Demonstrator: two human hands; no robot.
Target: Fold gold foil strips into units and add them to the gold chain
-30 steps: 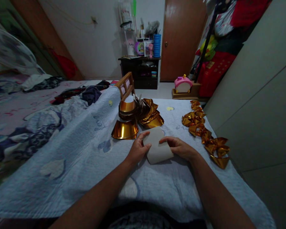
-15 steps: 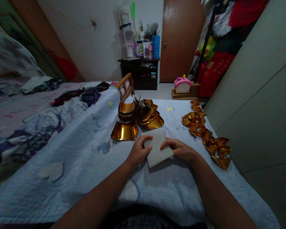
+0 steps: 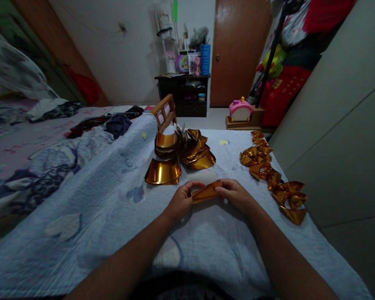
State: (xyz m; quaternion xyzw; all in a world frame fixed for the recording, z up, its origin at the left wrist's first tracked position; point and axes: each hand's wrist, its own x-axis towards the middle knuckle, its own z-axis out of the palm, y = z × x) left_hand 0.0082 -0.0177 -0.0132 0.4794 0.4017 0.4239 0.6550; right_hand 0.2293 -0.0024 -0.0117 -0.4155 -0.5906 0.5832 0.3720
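Between my hands is a sheet of gold foil paper, its gold side toward me and folded into a narrow band. My left hand grips its left end, thumb and fingers closed on it. At the right end my right hand pinches it, the thumb on the near face. Just beyond lies a pale, white-looking piece, partly hidden by the paper. A fanned stack of gold sheets lies farther off, with several curved gold sheets at its left front.
Folded gold foil pieces lie in a row along the right edge of the cloth-covered surface. A wooden frame stands behind the stack. Clothes lie on the left; a pale cabinet borders the right.
The sheet, flat with its white side up before, is now folded over so its gold side shows as a narrow band. Both hands still hold it; the camera view shifted slightly.
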